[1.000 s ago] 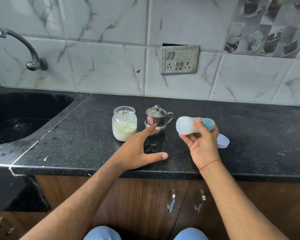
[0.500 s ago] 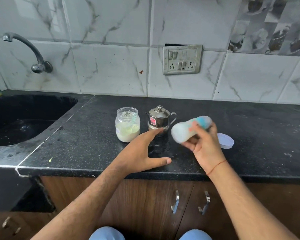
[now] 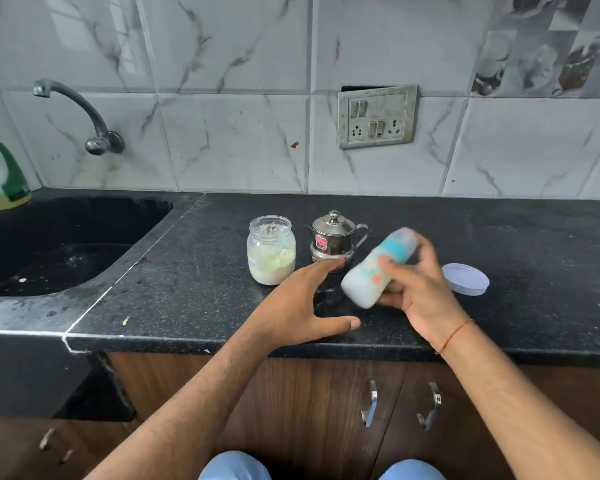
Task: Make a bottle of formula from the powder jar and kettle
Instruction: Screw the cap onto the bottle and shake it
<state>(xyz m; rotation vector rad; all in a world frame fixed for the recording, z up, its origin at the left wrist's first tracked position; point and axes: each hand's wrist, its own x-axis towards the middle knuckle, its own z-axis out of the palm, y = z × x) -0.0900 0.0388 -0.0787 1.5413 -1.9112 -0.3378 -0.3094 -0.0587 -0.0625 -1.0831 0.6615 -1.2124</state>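
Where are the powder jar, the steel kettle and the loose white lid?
powder jar [image 3: 271, 258]: head view, on its glass side at the powder.
steel kettle [image 3: 333, 237]: head view, on its body above the red label.
white lid [image 3: 465, 278]: head view, on its flat top.

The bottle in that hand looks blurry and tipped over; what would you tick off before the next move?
1. Bottle gripped: ok, the right hand curls round it.
2. Bottle upright: not ok, it lies tilted, blurred.
3. Bottle closed: cannot tell, its top is blurred.
4. Powder jar covered: not ok, it stands open; a white lid lies apart on the counter.
5. Kettle lid on: ok.
6. Left hand free: ok, open, holding nothing.
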